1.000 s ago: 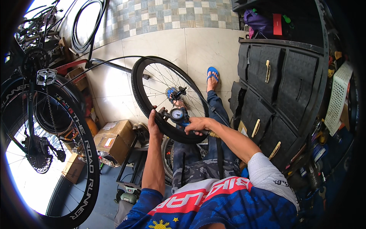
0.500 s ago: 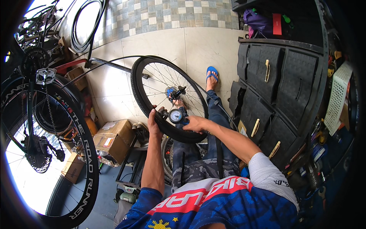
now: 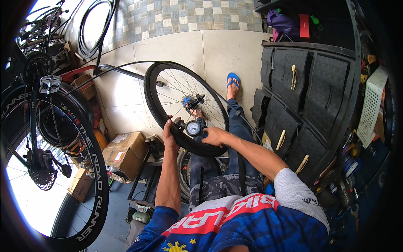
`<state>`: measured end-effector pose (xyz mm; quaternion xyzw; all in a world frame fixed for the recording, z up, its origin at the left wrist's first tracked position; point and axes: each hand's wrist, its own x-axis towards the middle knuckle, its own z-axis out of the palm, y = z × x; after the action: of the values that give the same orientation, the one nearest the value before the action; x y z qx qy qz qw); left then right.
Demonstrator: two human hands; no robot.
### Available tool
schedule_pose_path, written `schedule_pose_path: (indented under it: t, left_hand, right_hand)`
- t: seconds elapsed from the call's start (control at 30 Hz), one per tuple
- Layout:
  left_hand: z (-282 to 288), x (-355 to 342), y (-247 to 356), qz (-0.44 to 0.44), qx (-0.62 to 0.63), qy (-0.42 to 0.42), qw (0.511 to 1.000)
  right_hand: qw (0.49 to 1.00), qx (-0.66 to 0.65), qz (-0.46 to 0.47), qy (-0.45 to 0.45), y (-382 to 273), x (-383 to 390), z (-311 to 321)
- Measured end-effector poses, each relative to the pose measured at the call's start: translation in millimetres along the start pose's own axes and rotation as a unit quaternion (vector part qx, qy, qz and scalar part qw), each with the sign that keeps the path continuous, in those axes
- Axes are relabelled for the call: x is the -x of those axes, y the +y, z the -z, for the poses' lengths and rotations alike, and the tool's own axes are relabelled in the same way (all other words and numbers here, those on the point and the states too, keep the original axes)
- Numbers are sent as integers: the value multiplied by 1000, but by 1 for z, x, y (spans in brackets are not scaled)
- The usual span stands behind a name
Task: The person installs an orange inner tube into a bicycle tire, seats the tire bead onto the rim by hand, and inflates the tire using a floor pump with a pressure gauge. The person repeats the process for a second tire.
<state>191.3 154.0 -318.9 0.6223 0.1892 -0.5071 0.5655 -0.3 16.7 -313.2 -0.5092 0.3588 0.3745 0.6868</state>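
- The spoked bicycle wheel (image 3: 152, 98) stands tilted in front of the person's legs, with its black tyre nearest the hands.
- The left hand (image 3: 168, 136) lies against the left side of the tyre, just beside the inflator's head; the wheel hides part of its fingers, so whether they pinch anything cannot be told.
- The right hand (image 3: 215, 136) curls its fingers around the handle of the tyre inflator (image 3: 193, 128), whose round white dial faces up above the tyre.
- A dark hose (image 3: 121, 66) runs in from the left, past the wheel's far edge.
- A blue flip-flop (image 3: 233, 80) on the right foot rests on pale floor tiles (image 3: 168, 47).
- A cardboard box (image 3: 126, 153) sits left of the left forearm; black drawers (image 3: 325, 84) stand at right.
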Motion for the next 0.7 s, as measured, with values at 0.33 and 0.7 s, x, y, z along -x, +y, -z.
schedule_pose_path:
  t: [0.33,0.7]
  left_hand:
    - [1,1,1,-3,7,-8,1000]
    - [3,-2,0,-8,13,-5,1000]
  right_hand:
    - [1000,-2,2,-2,-1,2,1]
    - [1000,7,-1,6,-9,7,2]
